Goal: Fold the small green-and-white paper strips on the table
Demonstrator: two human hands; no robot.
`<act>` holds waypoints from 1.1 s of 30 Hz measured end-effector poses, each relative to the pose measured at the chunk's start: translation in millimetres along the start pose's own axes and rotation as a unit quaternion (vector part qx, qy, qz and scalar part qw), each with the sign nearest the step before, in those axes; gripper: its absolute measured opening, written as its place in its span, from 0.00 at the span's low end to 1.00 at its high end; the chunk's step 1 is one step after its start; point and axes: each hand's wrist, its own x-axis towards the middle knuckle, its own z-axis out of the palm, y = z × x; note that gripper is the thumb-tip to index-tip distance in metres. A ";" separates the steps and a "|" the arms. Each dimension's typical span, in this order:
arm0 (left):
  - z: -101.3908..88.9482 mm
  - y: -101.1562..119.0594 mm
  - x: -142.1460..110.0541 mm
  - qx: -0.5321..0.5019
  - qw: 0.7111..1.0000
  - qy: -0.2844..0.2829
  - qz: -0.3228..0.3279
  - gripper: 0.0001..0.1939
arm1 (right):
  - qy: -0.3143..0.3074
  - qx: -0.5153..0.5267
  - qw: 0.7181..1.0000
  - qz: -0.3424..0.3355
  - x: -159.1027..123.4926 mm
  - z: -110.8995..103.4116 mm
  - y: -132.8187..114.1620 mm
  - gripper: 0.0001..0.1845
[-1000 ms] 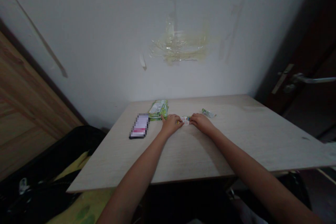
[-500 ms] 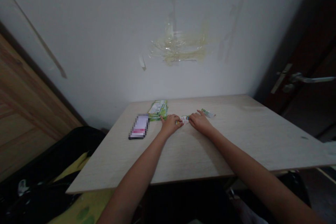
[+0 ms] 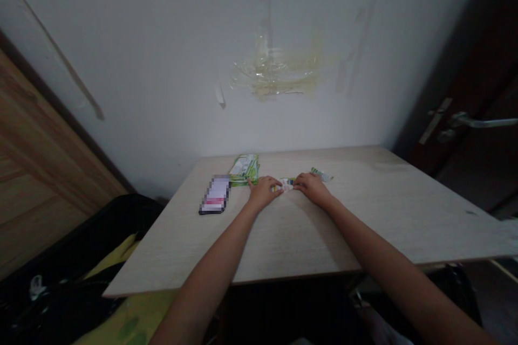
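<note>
This place seems to me a room in a home. The far wall is plainly painted and carries old, yellowed tape. At the right there is a dark door with a metal lever handle; at the left, panelled wood. A simple pale surface stands by the wall, with yellow cloth at near left.

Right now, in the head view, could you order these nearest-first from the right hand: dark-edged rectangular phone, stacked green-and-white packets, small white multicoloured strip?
1. Small white multicoloured strip: touching the right hand, on its left side.
2. Stacked green-and-white packets: leftward, past the left hand.
3. Dark-edged rectangular phone: farthest left.
</note>
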 end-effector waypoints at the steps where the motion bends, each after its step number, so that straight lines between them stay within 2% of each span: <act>1: 0.7 -0.5 0.0 0.002 1.000 0.002 0.002 0.14 | -0.002 0.000 1.000 -0.004 -0.3 -0.4 1.1 0.09; 13: 4.5 4.1 -1.4 0.022 1.000 0.013 -0.007 0.16 | 0.051 0.059 0.997 0.000 0.7 10.8 4.8 0.10; 18: 4.5 5.4 -1.6 0.014 1.000 0.016 -0.011 0.15 | 0.042 0.086 0.995 -0.001 6.5 15.4 4.5 0.11; 24: 5.6 4.1 -0.6 0.017 1.000 0.013 -0.017 0.15 | 0.040 0.070 0.996 0.027 10.8 18.4 -1.9 0.14; 33: 5.1 5.7 1.0 0.000 0.999 0.005 -0.051 0.15 | 0.032 0.030 0.997 0.063 16.2 21.5 -7.0 0.13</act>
